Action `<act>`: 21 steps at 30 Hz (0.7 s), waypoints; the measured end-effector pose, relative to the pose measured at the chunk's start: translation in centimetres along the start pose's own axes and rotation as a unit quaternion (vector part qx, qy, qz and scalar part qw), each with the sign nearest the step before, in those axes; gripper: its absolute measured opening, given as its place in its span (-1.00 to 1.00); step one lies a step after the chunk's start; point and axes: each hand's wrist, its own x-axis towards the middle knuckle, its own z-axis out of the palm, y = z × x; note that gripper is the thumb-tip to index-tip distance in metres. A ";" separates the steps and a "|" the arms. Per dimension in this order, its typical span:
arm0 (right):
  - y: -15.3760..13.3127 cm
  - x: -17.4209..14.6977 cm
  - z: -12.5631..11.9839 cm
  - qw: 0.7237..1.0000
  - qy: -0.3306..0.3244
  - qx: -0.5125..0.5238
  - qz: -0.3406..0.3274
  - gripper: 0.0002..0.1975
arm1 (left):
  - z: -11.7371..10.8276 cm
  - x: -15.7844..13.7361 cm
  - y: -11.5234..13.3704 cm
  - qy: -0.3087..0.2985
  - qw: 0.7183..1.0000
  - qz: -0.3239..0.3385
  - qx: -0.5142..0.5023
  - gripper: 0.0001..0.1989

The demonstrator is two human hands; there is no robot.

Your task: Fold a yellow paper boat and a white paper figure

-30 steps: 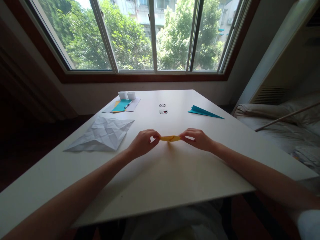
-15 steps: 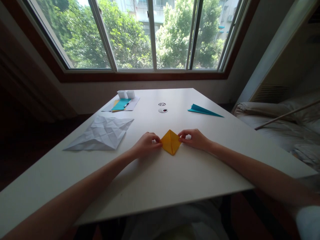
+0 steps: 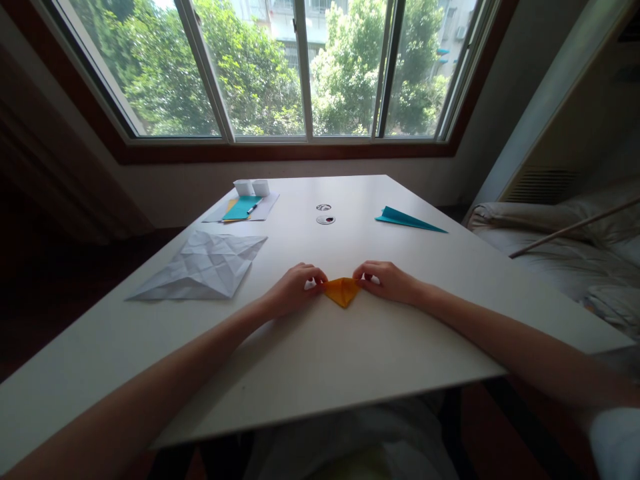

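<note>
A small piece of folded orange paper (image 3: 343, 292) is held between my two hands, low over the middle of the white table (image 3: 320, 353). It now shows as a downward-pointing triangle with a nearly flat upper edge. My left hand (image 3: 296, 288) pinches its left corner between thumb and fingers. On the opposite corner, my right hand (image 3: 389, 280) has the same kind of pinch. Whether the paper's lower tip rests on the table, I cannot tell.
A creased white sheet (image 3: 210, 267) lies to the left. Behind it are stacked coloured papers (image 3: 243, 207), a pen (image 3: 255, 206) and small white paper boxes (image 3: 261, 188). Two round discs (image 3: 325, 219) lie mid-table; a blue paper plane (image 3: 407, 220) is at right.
The orange paper has gone from a diamond to a shorter triangle as its upper point folded down or tipped away. Both hands keep their pinch, slightly closer together.
</note>
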 end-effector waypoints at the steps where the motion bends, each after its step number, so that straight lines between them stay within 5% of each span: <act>1: 0.0 0.0 -0.1 1.000 -0.009 0.001 -0.007 -0.87 | 0.0 0.0 0.0 0.000 1.000 0.000 0.001 -0.90; 10: 0.0 0.0 -0.6 0.997 -0.054 -0.020 -0.046 -0.80 | 0.0 0.0 -0.3 0.001 1.000 0.016 0.008 -0.90; 21: 0.0 -0.1 -0.5 0.987 -0.051 -0.084 -0.125 -0.77 | -0.4 -0.3 0.8 -0.059 0.985 0.154 0.053 -0.69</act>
